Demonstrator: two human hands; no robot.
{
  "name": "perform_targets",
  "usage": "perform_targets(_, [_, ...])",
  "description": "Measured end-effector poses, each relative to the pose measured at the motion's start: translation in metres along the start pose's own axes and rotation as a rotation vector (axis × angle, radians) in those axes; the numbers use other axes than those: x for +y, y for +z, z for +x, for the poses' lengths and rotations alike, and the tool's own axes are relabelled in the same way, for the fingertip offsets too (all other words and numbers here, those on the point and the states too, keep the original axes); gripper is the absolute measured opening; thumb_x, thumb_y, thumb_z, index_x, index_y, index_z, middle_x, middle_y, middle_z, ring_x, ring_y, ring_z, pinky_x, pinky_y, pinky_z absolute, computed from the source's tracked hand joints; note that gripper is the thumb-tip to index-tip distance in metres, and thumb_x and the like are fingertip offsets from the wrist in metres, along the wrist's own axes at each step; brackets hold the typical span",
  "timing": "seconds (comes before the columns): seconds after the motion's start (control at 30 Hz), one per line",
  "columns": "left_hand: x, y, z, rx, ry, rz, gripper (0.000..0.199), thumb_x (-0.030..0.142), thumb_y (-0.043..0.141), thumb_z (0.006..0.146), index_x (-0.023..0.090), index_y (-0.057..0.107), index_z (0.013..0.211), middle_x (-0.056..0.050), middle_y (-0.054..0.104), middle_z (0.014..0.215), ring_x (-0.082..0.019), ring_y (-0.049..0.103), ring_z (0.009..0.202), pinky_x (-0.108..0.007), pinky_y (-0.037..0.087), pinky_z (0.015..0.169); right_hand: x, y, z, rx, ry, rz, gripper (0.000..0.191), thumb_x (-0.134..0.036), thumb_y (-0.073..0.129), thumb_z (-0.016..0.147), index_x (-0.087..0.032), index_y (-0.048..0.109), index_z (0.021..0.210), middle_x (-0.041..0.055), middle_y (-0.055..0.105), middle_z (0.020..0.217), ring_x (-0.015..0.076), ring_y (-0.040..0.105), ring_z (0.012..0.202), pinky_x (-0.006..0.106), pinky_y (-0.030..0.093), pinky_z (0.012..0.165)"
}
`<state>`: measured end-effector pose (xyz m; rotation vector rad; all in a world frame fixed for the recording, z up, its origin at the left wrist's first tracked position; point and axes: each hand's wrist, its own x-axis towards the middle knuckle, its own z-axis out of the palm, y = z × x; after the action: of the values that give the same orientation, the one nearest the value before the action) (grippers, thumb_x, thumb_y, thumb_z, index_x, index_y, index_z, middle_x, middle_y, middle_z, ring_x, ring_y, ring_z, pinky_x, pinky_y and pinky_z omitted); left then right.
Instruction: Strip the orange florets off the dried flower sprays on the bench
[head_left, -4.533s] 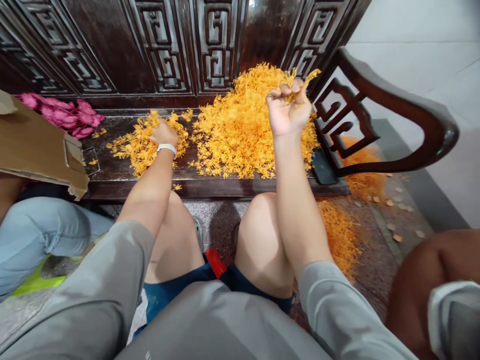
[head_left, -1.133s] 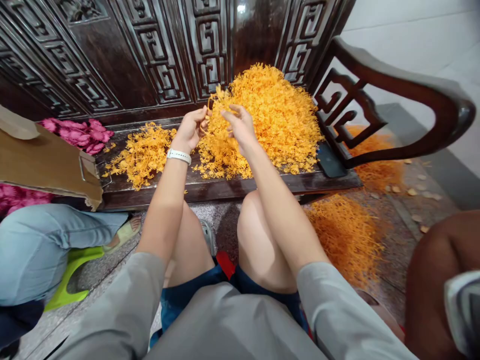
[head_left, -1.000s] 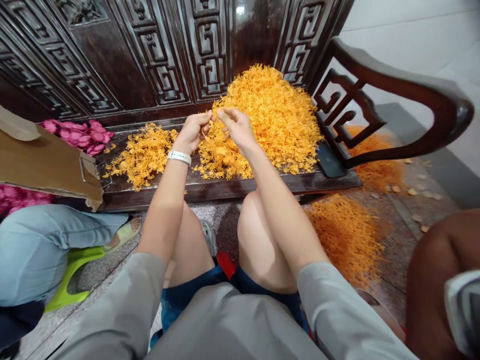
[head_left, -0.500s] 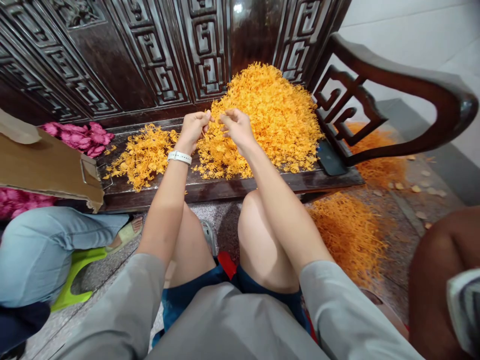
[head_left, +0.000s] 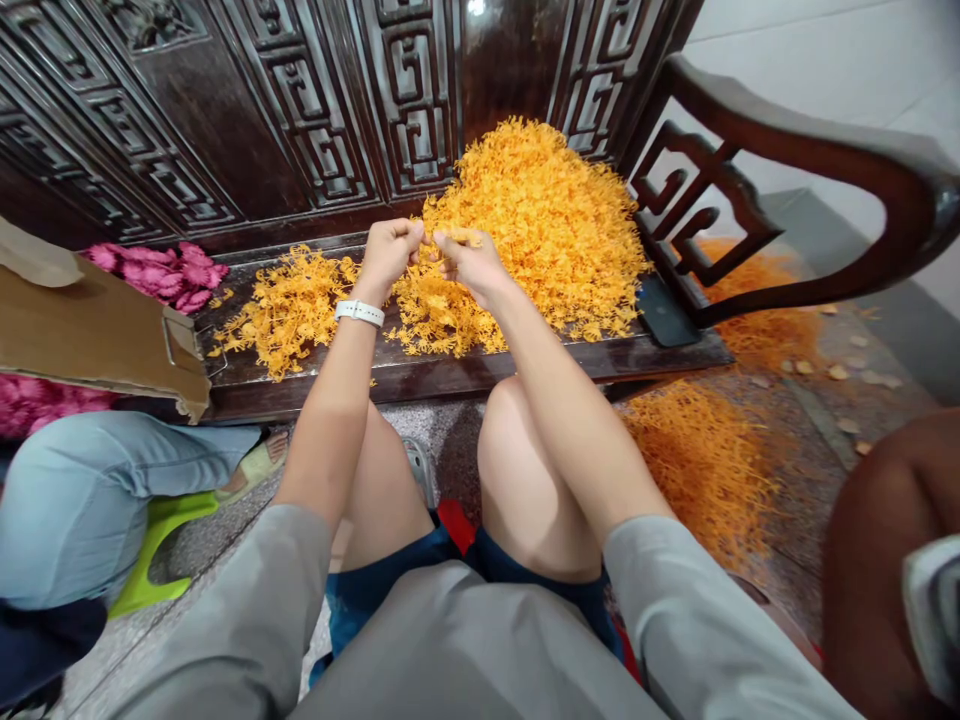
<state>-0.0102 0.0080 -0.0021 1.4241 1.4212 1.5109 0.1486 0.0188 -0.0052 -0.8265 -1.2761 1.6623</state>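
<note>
My left hand, with a pale watch band on the wrist, is closed in a pinch above the bench seat. What it pinches is too small to make out. My right hand is close beside it, its fingers closed on a yellow-orange artificial flower piece that shows along the top of the fingers. Behind and right of the hands rises a large heap of similar yellow-orange flower pieces. A smaller yellow-orange pile lies left of my left wrist.
The dark carved bench carries pink flowers at left and a dark phone at right. A cardboard box stands left. Orange strands cover floor at right. Other people's legs are on both sides; a jeans leg is left.
My right hand has moved slightly left, its fingers nearer my left fingertips. A yellow-orange flower piece now shows on its fingers. My left hand has hardly moved.
</note>
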Motion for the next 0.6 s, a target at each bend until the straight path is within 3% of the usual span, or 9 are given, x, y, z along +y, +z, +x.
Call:
perform_targets(0.2, [-0.013, -0.003, 0.009, 0.135, 0.100, 0.039, 0.037, 0.020, 0.080, 0.089, 0.020, 0.059, 0.059, 0.002, 0.051, 0.051, -0.011, 0.044, 0.049, -0.026, 0.036, 0.056, 0.003, 0.009, -0.001, 0.030, 0.097, 0.068, 0.025, -0.015, 0.080, 0.092, -0.018, 0.059, 0.080, -0.0011, 0.057, 0.069, 0.0076, 0.046, 0.059, 0.019, 0.043, 0.054])
perform_targets(0.4, [-0.021, -0.011, 0.012, 0.250, 0.199, 0.162, 0.025, 0.008, 0.073, 0.083, 0.019, 0.068, 0.061, 0.001, 0.055, 0.058, -0.013, 0.049, 0.060, -0.027, 0.037, 0.060, -0.004, 0.019, -0.006, -0.097, 0.206, 0.129, 0.031, -0.017, 0.078, 0.096, -0.016, 0.055, 0.075, -0.0033, 0.054, 0.062, 0.0036, 0.038, 0.051, 0.015, 0.034, 0.046])
perform_targets(0.47, [-0.024, -0.017, 0.014, 0.285, 0.195, 0.149, 0.025, 0.011, 0.074, 0.084, 0.020, 0.066, 0.062, -0.001, 0.058, 0.062, -0.015, 0.051, 0.064, -0.027, 0.038, 0.061, -0.006, 0.018, -0.012, -0.332, 0.219, 0.052, 0.031, -0.023, 0.083, 0.093, -0.015, 0.059, 0.074, -0.0033, 0.056, 0.060, 0.0031, 0.039, 0.050, 0.015, 0.035, 0.046])
perform_targets(0.57, [-0.031, -0.034, 0.023, 0.451, 0.060, 0.027, 0.034, 0.023, 0.076, 0.089, 0.021, 0.057, 0.060, 0.000, 0.053, 0.061, -0.014, 0.050, 0.062, -0.026, 0.037, 0.056, -0.011, 0.018, -0.027, -0.928, 0.176, -0.142, 0.036, -0.039, 0.091, 0.084, -0.011, 0.068, 0.079, -0.0012, 0.063, 0.061, 0.0044, 0.048, 0.051, 0.016, 0.039, 0.048])
perform_targets(0.6, [-0.034, -0.041, 0.026, 0.512, -0.020, -0.025, 0.038, 0.028, 0.074, 0.092, 0.022, 0.055, 0.061, 0.001, 0.050, 0.059, -0.013, 0.047, 0.058, -0.025, 0.035, 0.054, -0.013, 0.018, -0.032, -1.073, 0.133, -0.172, 0.040, -0.044, 0.092, 0.083, -0.011, 0.070, 0.082, -0.0005, 0.065, 0.063, 0.0051, 0.052, 0.053, 0.017, 0.041, 0.050])
